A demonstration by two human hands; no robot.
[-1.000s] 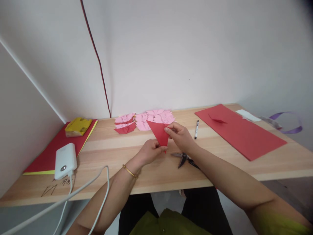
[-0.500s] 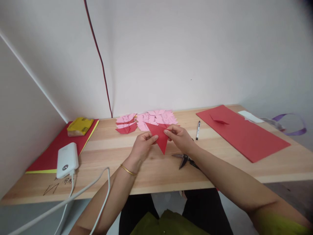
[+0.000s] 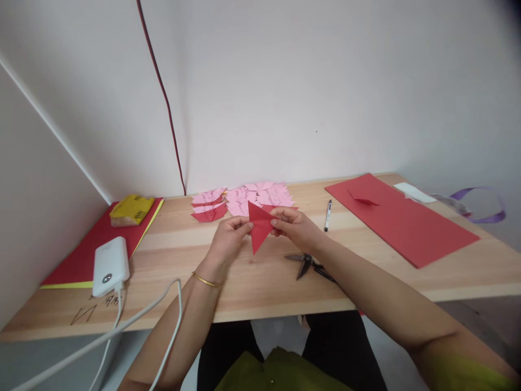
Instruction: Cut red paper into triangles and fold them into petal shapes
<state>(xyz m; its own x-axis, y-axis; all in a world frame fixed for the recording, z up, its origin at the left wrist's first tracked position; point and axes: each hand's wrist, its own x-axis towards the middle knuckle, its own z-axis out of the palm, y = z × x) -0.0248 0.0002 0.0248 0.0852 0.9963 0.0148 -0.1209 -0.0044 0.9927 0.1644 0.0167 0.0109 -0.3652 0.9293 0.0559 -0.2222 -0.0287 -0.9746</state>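
A folded piece of red paper (image 3: 260, 226) is held up above the middle of the table, one point facing down. My left hand (image 3: 233, 234) pinches its left edge between thumb and fingers. On the other side, my right hand (image 3: 296, 228) grips the right part with thumb and fingertips. Open scissors (image 3: 306, 264) with dark handles lie below, partly hidden by my right forearm. Behind the paper, pink paper cutouts (image 3: 240, 202) with jagged edges rest near the wall, and red cutouts (image 3: 209, 212) sit among those at the left.
At right, a red paper stack (image 3: 401, 220) carries a small folded red piece (image 3: 363, 199); a marker (image 3: 328, 215) lies beside it. Leftward are a white power bank (image 3: 110, 266) with a cable, a yellow packet (image 3: 132, 210) and red and yellow sheets (image 3: 77, 264).
The red paper has turned between my hands, its lower point swinging to the left. My left hand has moved slightly left. The scissors remain on the table.
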